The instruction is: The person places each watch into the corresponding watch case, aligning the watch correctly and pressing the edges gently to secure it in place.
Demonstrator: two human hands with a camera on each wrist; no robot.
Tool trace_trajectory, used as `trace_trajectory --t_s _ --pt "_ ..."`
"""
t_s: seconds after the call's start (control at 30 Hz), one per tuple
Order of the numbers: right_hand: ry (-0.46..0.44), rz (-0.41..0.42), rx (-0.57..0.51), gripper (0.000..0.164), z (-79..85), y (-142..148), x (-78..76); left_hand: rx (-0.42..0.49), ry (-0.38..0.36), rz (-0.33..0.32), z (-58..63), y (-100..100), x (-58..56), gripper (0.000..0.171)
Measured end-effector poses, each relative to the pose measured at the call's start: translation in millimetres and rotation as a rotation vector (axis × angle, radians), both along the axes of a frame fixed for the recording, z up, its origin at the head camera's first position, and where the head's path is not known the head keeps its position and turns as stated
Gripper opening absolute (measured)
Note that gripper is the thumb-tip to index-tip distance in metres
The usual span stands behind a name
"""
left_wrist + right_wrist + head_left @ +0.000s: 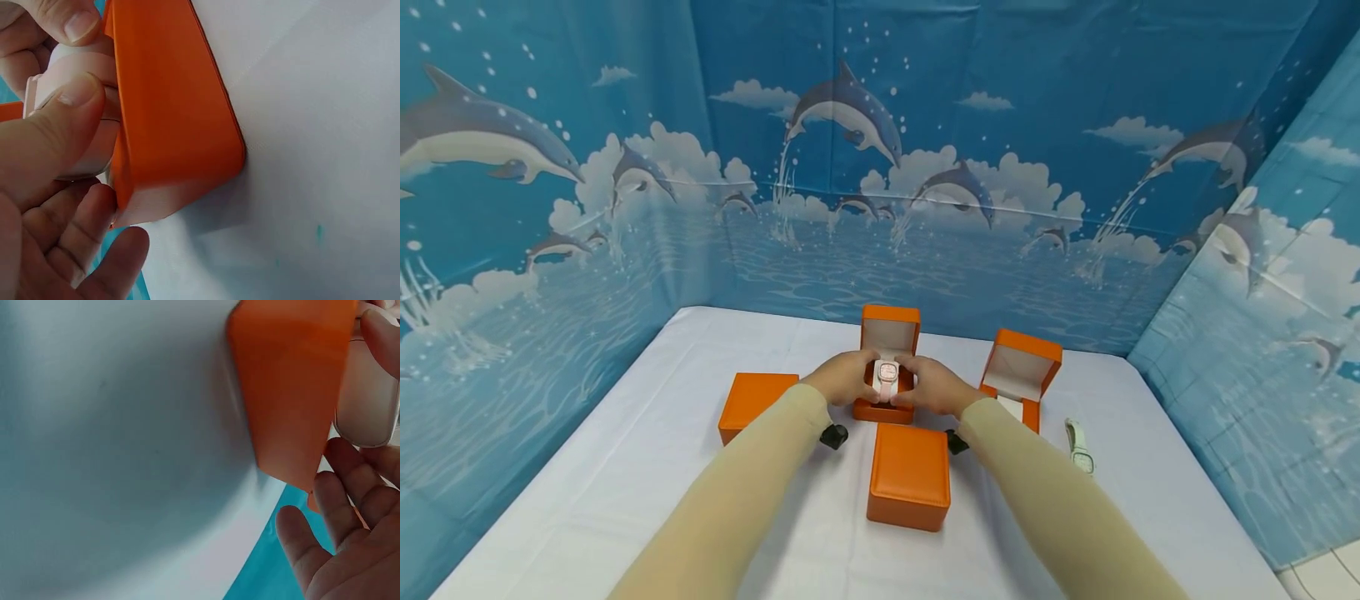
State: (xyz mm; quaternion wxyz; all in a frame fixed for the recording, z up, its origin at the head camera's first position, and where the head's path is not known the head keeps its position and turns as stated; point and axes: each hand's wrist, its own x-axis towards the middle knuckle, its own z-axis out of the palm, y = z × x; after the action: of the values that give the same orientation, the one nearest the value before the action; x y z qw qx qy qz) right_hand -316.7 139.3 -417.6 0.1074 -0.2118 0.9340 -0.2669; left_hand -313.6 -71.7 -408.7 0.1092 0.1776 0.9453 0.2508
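A pink watch is strapped round a pale cushion, low in the mouth of an orange watch box whose lid stands raised. From the left, my left hand grips the cushion, its thumb over the strap in the left wrist view. On the other side my right hand holds the same cushion between thumb and fingers. In the right wrist view its lower fingers spread beside the box wall. The cushion's underside is hidden by the box front.
A closed orange box stands in front, between my forearms, and another closed box is to the left. At right, a second box is open with a white cushion inside. A pale green watch lies beside it on the white cloth.
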Motion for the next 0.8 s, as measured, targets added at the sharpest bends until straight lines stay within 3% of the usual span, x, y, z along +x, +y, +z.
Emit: trace_trajectory --t_s 0.3,0.8 --pt "0.014 -0.032 0.116 0.082 -6.6 -1 2.5 -0.064 0.014 0.0 -0.6 4 2.7 0.074" --pt "-0.02 -0.086 0.104 0.081 -10.7 -4 2.0 -0.044 -0.012 -0.006 -0.9 3 0.0 0.069"
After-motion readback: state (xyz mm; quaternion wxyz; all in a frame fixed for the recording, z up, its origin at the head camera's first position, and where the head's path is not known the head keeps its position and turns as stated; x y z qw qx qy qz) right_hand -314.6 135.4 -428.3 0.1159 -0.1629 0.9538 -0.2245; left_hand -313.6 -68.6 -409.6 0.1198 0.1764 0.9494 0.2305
